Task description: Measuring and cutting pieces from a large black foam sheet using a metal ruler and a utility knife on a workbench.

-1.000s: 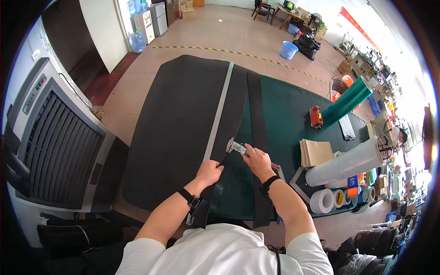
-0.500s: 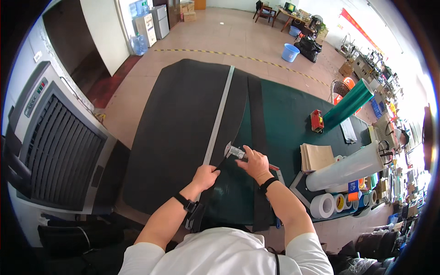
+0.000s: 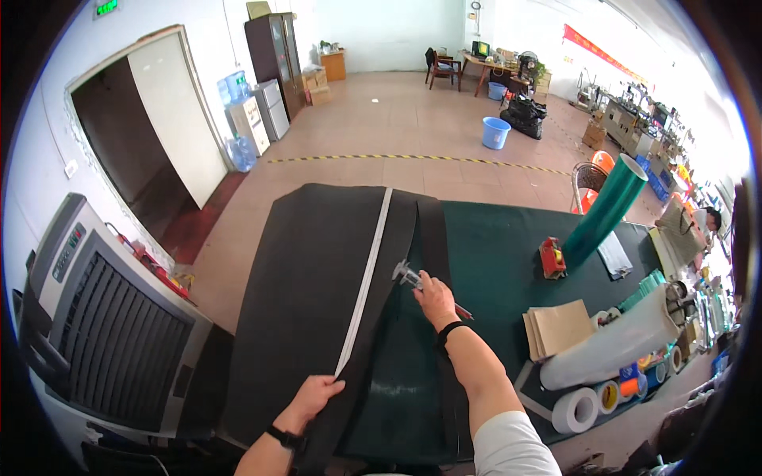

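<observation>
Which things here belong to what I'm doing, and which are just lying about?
Seemingly in use:
caliper, in your right hand
long ruler, near end by your left hand
black sheet, under the ruler

Seemingly lying about:
green roll
red dispenser
brown sheets
white tape roll

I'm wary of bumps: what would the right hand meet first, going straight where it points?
Probably the black sheet, reached by the caliper in the right hand; height is hard to judge.

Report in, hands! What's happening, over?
Right hand holding caliper. Left hand at near part of ruler. Ruler lying on black sheet. Tape rolls at right, clear of hands.
</observation>
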{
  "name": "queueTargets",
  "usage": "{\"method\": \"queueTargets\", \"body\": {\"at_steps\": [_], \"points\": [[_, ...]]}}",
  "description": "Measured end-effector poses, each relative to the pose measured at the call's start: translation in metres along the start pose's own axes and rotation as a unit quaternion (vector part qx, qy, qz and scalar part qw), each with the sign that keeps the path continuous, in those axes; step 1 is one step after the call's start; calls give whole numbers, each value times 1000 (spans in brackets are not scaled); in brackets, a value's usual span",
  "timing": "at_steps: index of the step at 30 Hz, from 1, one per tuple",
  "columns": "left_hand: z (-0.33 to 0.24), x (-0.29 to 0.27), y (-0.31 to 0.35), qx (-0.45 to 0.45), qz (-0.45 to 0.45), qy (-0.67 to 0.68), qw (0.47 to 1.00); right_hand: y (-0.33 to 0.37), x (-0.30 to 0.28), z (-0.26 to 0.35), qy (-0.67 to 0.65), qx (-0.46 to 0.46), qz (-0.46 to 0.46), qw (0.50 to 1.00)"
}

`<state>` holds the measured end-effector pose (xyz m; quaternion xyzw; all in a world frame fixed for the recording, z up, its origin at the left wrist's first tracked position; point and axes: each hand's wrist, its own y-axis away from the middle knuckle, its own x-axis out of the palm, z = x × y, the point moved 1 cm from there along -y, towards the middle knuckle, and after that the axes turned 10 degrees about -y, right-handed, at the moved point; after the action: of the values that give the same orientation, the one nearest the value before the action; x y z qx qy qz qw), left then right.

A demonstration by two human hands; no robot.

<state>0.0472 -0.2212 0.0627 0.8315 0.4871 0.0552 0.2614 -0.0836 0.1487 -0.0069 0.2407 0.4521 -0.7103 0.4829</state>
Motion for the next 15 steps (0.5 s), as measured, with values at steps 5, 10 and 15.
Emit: {"method": "queueTargets", "body": {"at_steps": [5,10,15], "points": [[7,-4,2,-87,34,139,986,-45,38,-67,14,-2,-37,999],[1,-13,5,-92,14,149,985,-75,57,-92,-2,3,-45,999],[4,-25,7,-97,12,146,984,-92,66,-95,13,-18,-45,999]]}}
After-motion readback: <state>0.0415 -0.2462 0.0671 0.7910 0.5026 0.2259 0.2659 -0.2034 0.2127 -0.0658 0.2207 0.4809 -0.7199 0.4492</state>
